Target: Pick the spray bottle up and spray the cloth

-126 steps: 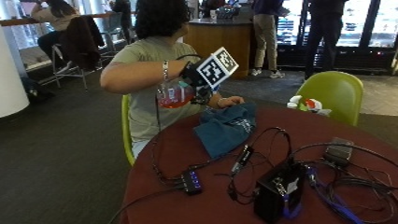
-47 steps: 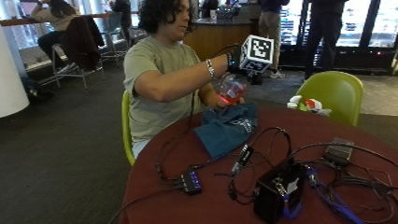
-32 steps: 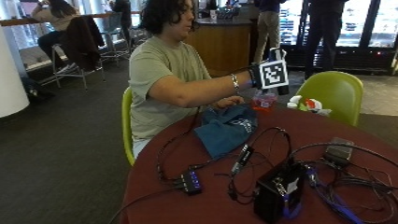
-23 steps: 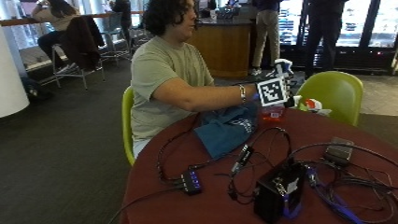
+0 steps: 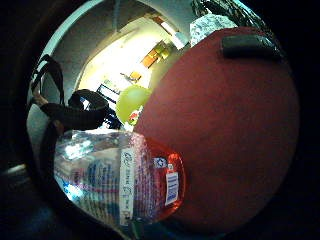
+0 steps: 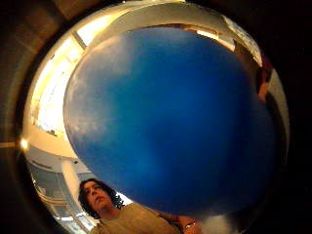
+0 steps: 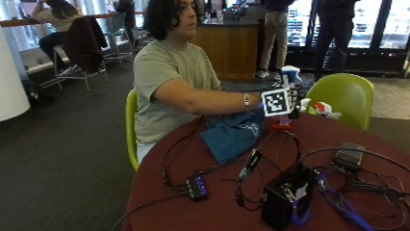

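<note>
In the outside view the spray bottle (image 7: 286, 98) stands upright at the far edge of the round red table (image 7: 211, 211), white and blue head on top, red base low over the tabletop. My gloved right hand (image 7: 261, 107) grips its clear body, arm stretched across the table. The blue cloth (image 7: 232, 135) lies crumpled on the table just beside the bottle, toward the person. The little finger side palm view has the bottle's clear labelled body and red base (image 5: 125, 180) close over the red tabletop (image 5: 225, 130). A blue rounded part (image 6: 170, 122) fills the thumb side palm view.
Black cables cross the table's near half, with a small hub (image 7: 197, 185), a black box (image 7: 288, 202) and a grey box (image 7: 349, 156). A green chair (image 7: 342, 96) stands behind the bottle, beside a small white and red object (image 7: 320, 107).
My hand has carried the bottle from in front of the person's chest out across the cloth and down to the table's far edge.
</note>
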Tool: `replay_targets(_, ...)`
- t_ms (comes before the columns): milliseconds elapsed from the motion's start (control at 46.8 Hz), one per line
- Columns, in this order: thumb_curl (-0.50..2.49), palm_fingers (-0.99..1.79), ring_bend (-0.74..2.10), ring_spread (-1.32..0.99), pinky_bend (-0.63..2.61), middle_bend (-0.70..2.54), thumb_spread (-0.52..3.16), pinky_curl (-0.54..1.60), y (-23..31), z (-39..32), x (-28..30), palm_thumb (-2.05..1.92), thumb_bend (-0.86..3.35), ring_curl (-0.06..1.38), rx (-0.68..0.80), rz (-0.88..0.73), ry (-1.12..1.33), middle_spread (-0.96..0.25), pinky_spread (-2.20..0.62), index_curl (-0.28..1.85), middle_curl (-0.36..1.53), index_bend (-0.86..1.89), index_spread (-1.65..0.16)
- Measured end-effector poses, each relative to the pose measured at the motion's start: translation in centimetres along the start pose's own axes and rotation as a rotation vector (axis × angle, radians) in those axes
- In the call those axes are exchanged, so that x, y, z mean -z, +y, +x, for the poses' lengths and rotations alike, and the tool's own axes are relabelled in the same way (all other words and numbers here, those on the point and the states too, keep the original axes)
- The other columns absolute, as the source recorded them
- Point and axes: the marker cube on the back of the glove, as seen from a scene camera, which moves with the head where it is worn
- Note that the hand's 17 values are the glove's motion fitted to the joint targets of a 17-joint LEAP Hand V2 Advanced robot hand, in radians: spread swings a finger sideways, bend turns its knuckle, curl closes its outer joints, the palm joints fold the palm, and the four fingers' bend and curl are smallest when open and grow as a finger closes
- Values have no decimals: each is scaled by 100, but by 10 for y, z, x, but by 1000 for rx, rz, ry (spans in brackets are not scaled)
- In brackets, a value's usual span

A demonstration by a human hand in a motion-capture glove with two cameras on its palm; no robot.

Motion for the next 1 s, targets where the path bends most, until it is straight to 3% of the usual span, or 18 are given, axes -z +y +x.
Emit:
replay_targets(107,70,108,49,-13,30,48,60,38,21,-8,9,89,-6,45,-57,-183,143,-9,-12,59,49,22,-24)
replay_targets(235,60,71,44,-10,24,34,77,38,41,-19,33,72,-8,45,-50,-244,459,-4,3,53,45,8,-25)
replay_targets(641,43,25,37,-6,34,19,93,38,139,-76,100,48,-5,38,-127,-425,1105,0,21,29,37,11,-31)
replay_targets(834,39,20,32,-7,35,18,97,36,189,-96,111,44,-3,34,-200,-450,1070,-1,22,28,35,14,-36)
replay_targets(1005,38,19,31,-7,32,20,101,36,215,-104,114,50,-1,33,-235,-362,1023,-1,22,27,34,16,-38)
